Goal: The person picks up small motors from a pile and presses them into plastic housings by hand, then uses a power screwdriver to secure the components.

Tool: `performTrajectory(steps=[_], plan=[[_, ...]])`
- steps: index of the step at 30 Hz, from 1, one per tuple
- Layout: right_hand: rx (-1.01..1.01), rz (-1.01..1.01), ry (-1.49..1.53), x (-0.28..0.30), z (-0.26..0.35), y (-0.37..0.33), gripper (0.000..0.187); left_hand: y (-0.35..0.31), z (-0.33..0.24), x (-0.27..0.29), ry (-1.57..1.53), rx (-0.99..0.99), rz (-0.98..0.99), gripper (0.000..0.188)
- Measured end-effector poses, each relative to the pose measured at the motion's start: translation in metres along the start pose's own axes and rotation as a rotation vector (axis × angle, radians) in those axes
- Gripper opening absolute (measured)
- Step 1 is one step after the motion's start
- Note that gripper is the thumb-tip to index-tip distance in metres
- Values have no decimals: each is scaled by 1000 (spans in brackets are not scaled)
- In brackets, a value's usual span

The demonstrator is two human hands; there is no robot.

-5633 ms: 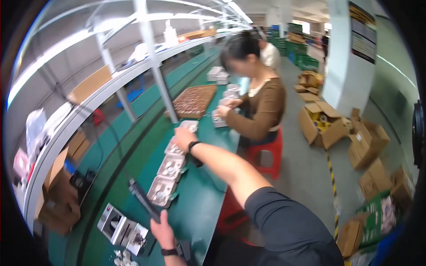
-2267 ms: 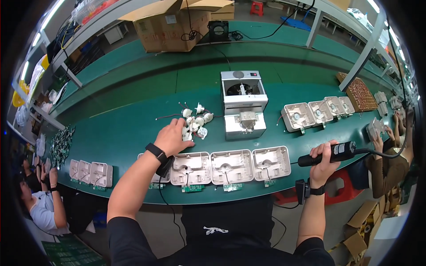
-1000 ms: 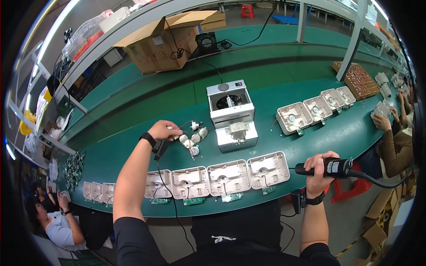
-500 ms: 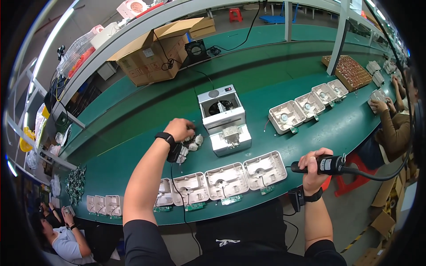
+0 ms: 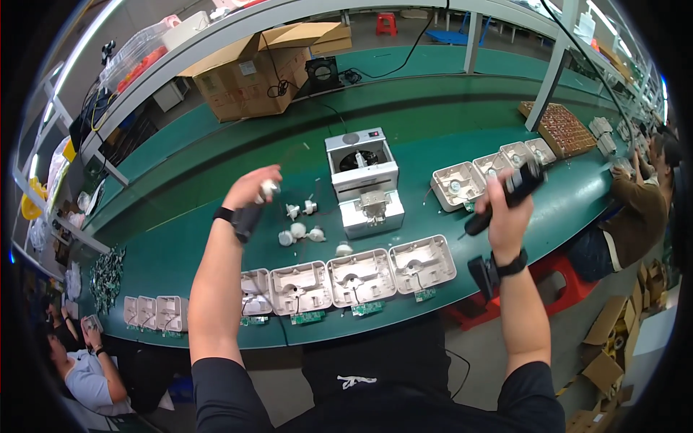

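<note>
My left hand (image 5: 250,190) is raised over the table, its fingers closed round a small white plastic part (image 5: 269,188). Several more white parts (image 5: 297,230) lie loose on the green table to its right, and one sits against the near housings. My right hand (image 5: 510,221) grips a black electric screwdriver (image 5: 521,186), bit pointing down and left, above the table's right side. Between the hands stands a grey-white machine (image 5: 366,182) with an open top and a metal fixture (image 5: 374,209) at its front. Open white housings (image 5: 360,276) with green circuit boards line the near edge.
Open housings with white round parts (image 5: 457,186) form a row at the right, leading to a brown tray (image 5: 561,130). Circuit boards (image 5: 107,278) are heaped at far left. A cardboard box (image 5: 249,81) stands behind; people (image 5: 642,189) sit at both sides.
My left hand has lifted away leftward from the small parts, bringing one along and leaving others spread out. My right hand has raised the screwdriver, its bit now tilted downward. The view has shifted slightly.
</note>
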State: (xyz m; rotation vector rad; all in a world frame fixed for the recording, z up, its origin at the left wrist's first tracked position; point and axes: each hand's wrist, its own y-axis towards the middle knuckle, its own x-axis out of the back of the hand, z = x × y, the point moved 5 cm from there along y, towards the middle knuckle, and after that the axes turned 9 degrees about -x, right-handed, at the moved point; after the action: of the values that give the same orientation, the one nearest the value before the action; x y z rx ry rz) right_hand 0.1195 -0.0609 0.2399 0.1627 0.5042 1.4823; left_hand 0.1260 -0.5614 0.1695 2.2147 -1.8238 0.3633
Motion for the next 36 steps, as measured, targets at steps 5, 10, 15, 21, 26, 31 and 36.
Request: performTrajectory(steps=[5,10,15,21,26,31,36], plan=[[-213,151,-110,-69,-31,63,29,-16,15,26,-1270,225,-200,34],[-437,202,-271,-104,-115,106,40,-39,7,25,-1307,167,-255,33],[-535,255,-561,-106,-182,130,48,-67,-20,14,-193,42,-14,36],[-483,338,-882,-124,-176,119,64,-78,-4,1,909,-162,-20,46],[-247,295,-1032,-106,-184,125,64,-56,35,-1,1051,-121,-13,46],[-110,351,-1052,-94,-125,101,58,-65,42,38,823,-177,-129,43],[145,417,-751,-74,-43,35,31,-128,-42,64,247,-95,-320,40]])
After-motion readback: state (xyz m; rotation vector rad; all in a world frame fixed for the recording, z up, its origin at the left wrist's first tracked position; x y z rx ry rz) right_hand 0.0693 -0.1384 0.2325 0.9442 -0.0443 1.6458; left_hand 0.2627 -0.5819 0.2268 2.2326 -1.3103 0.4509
